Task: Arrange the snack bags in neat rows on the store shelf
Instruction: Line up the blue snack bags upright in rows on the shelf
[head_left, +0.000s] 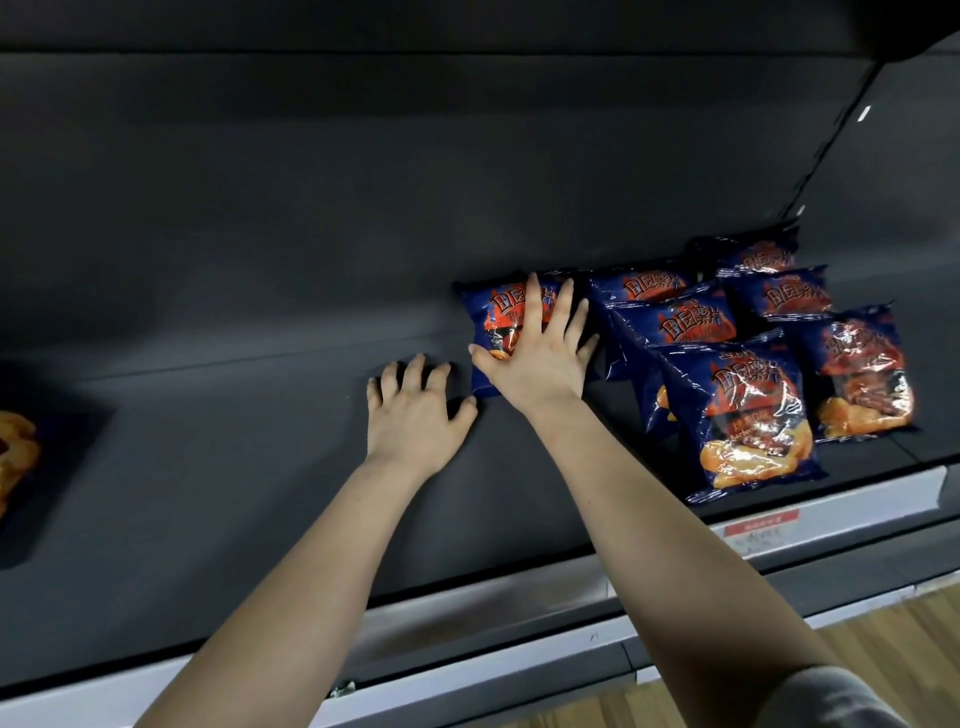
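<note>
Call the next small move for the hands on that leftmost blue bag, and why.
Probably settle the leftmost blue bag flat at the back as the start of a new row, then lift the right hand away. That hand lies spread on the bag, the left hand rests empty on the shelf beside it, and two rows of bags already run front to back on the right.
</note>
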